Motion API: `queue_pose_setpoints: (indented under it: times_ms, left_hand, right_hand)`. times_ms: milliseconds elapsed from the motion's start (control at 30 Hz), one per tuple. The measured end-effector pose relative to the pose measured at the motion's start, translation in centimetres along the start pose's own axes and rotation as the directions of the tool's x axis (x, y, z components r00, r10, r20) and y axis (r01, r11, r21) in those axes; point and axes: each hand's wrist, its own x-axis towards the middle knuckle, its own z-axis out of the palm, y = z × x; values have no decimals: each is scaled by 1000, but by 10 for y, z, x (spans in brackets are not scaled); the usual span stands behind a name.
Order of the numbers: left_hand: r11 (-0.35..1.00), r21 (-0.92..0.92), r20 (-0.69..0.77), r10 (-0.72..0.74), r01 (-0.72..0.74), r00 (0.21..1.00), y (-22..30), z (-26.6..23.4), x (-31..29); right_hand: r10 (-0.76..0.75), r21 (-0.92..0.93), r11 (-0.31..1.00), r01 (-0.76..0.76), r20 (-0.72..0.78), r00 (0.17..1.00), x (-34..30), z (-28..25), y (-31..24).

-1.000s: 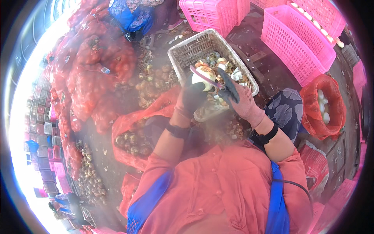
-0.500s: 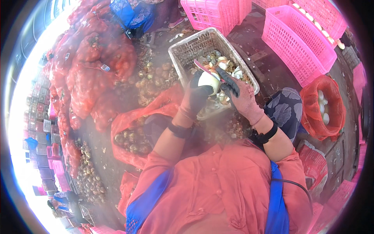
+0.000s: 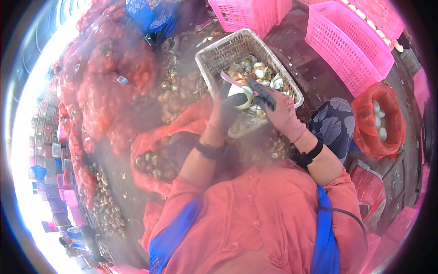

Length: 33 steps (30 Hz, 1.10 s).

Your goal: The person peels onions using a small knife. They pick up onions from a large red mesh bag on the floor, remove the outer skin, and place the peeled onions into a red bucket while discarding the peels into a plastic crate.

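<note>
The onion (image 3: 239, 96) in hand looks largely peeled — its visible side is white, though how much skin stays on its covered side I cannot tell. It sits above the near part of a dirty white basket (image 3: 221, 55) holding peelings. The left hand (image 3: 223, 109), gloved, is wrapped round the onion; the right hand (image 3: 280, 112), gloved too, grips a knife (image 3: 232, 79), its handle hidden, the blade lying over the onion's top.

Finished so far, it seems: peeled onions (image 3: 383, 134) in the red mesh bag (image 3: 394, 123) at the right, and a row of white ones (image 3: 370, 23) by the pink crates. Plenty looks left: the open red sack (image 3: 178, 123) at the left holds brown onions (image 3: 155, 164), with a loose heap (image 3: 109, 205) and a bank of filled sacks (image 3: 98, 96) beyond.

Counted: one onion in hand, one knife, one white basket; at least three peeled onions in the mesh bag, about six or seven in the row, at least three pink crates — the brown onions are too many and too blurred to count.
</note>
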Motion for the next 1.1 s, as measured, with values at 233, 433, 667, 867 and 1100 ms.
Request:
queue_pose_setpoints:
  times_ms: [233, 433, 667, 867, 1100]
  left_hand:
    - [988, 135, 22, 76, -78, 997, 1, -2, 3]
    - [995, 48, 50, 83, -85, 995, 1, 6, 1]
    - [989, -146, 18, 5, -3, 1000, 1, 11, 5]
    - [999, 34, -14, -25, 25, 1000, -4, -4, 5]
    - [921, 284, 72, 258, -268, 964, 0, 8, -1]
  right_hand:
    - [217, 451, 849, -275, 177, 960, 4, -14, -1]
    - [304, 711, 498, -496, 393, 868, 8, -22, 3]
    - [311, 227, 918, -324, 93, 946, 4, -11, -10]
    - [109, 178, 975, -135, 146, 983, -6, 4, 8]
    - [134, 298, 934, -197, 220, 966, 2, -8, -1]
